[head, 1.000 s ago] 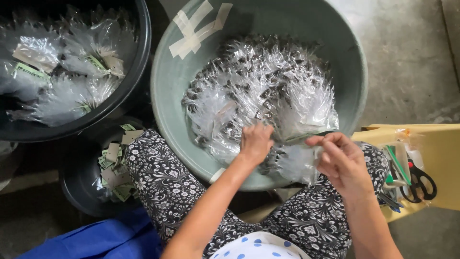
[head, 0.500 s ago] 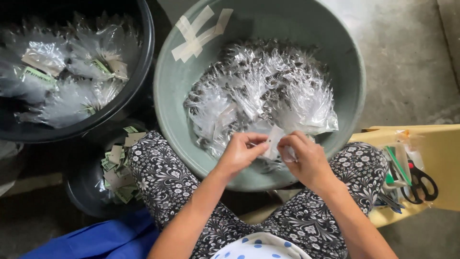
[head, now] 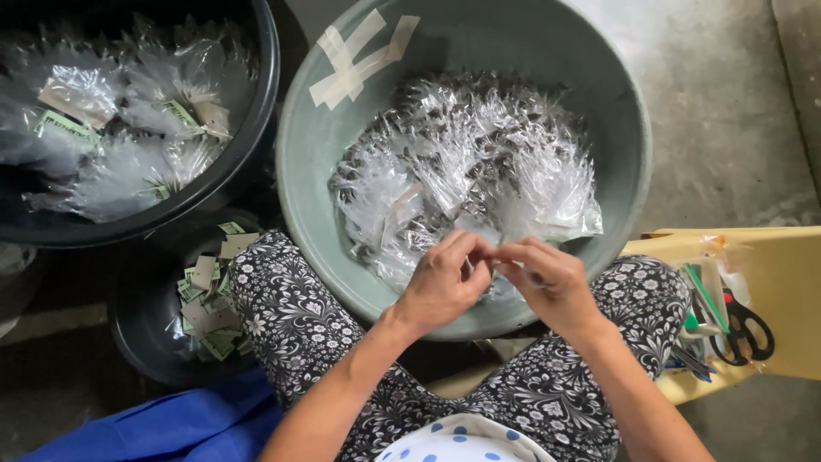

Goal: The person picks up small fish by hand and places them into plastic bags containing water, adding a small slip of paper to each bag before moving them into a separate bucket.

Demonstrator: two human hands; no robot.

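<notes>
Together, the left hand (head: 443, 287) and right hand (head: 547, 282) pinch one small clear packet (head: 499, 253) over the green basin's (head: 599, 94) near rim.

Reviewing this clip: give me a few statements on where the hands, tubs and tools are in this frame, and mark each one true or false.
1. Both hands, left hand and right hand, meet at the near rim of the grey-green tub. True.
2. The grey-green tub holds a heap of clear plastic packets. True.
3. The scissors lie inside the grey-green tub. False: they lie on the yellow surface to the right, outside it.
4. The small black bowl with paper slips sits to the person's right. False: it is on the left, beside the knee.
5. Strips of pale tape are stuck to the tub's inner wall. True.
</notes>
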